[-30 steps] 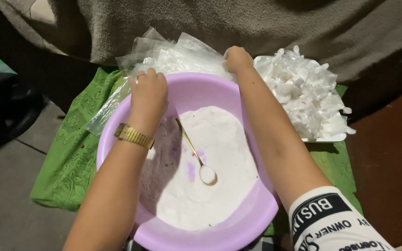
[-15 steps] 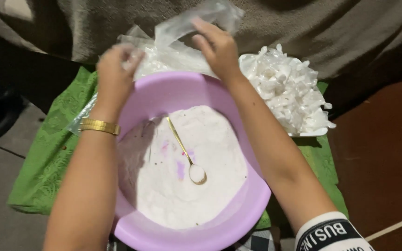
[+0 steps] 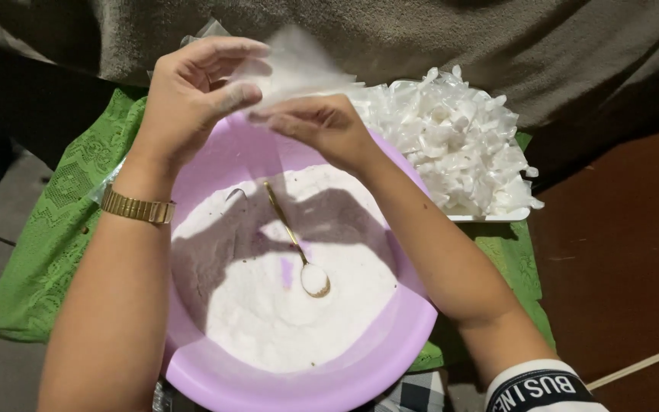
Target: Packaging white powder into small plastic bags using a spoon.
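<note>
A purple plastic basin (image 3: 215,381) holds white powder (image 3: 268,305), and a gold spoon (image 3: 299,252) lies in it with powder in its bowl. Above the far rim of the basin, my left hand (image 3: 192,99) and my right hand (image 3: 322,126) both pinch a small clear plastic bag (image 3: 299,69), blurred by motion. My left wrist wears a gold watch (image 3: 137,207). My right arm crosses over the basin's right side.
A white tray (image 3: 490,217) heaped with small filled clear bags (image 3: 451,137) stands at the back right. A green lace cloth (image 3: 47,244) lies under the basin. A brown surface (image 3: 619,267) is on the right, and grey fabric runs along the back.
My hands lifted from the pile of bags behind the basin and came together over its far rim, holding one clear bag between them. The spoon has stayed in the powder.
</note>
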